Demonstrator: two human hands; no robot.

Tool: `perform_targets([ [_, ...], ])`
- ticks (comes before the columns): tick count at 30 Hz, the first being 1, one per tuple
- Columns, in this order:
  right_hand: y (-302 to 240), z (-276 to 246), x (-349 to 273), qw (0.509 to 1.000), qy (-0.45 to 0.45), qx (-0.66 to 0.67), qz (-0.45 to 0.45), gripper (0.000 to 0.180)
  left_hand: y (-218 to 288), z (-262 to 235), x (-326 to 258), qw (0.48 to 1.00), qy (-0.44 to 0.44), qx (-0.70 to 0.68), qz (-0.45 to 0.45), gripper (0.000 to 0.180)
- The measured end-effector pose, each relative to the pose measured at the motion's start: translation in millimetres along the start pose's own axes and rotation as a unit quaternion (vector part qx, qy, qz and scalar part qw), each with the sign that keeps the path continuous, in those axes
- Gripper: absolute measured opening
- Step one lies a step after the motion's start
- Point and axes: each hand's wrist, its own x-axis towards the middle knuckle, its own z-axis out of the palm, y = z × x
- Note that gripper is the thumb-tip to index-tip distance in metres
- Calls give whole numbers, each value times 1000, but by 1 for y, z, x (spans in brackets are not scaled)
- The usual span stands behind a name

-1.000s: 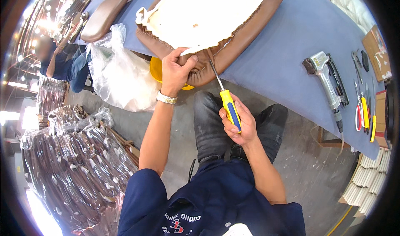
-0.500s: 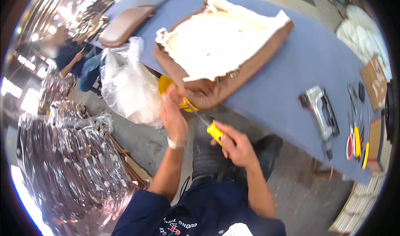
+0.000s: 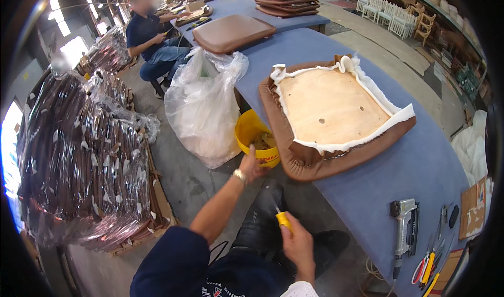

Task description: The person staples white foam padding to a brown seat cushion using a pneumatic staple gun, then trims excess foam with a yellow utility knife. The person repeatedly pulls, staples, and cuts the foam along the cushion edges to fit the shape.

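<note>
My right hand is closed round the yellow handle of a screwdriver; its thin metal shaft points up, blurred near the tip. My left hand is by the near side of a yellow bucket, fingers stretched out, with nothing visible in it. Whether it touches the bucket I cannot tell. Scraps lie inside the bucket. On the blue-covered table, to the right, a brown upholstered chair seat rests underside up. Its bare plywood board shows, edged with white padding.
A staple gun, pliers and other hand tools lie at the table's right. Left of the bucket stands a clear plastic bag. Plastic-wrapped brown pieces are stacked further left. Beyond, a seated person works near a brown cushion.
The view has tilted up and shifted left. My left hand has moved from beside the screwdriver's tip to the bucket. The screwdriver stays in my right hand, now lower.
</note>
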Motion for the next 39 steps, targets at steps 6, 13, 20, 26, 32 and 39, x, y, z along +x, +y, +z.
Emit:
perform_targets([
  [6,57,-185,-115,941,309,96,104,51,21,-8,56,891,140,321,289,83],
  [13,162,-370,-159,836,304,-413,196,44,94,93,-89,689,23,311,655,43],
  [20,58,-273,-42,902,269,-276,197,52,87,136,-112,524,-58,571,629,38],
  [26,73,-263,-14,860,242,-420,160,67,78,121,-91,713,-133,441,529,35],
  [32,20,-257,-56,903,292,-271,160,42,77,120,-86,718,-127,436,527,31],
  [39,-32,-100,-7,954,215,166,124,50,75,120,-81,697,-136,431,556,27],
])
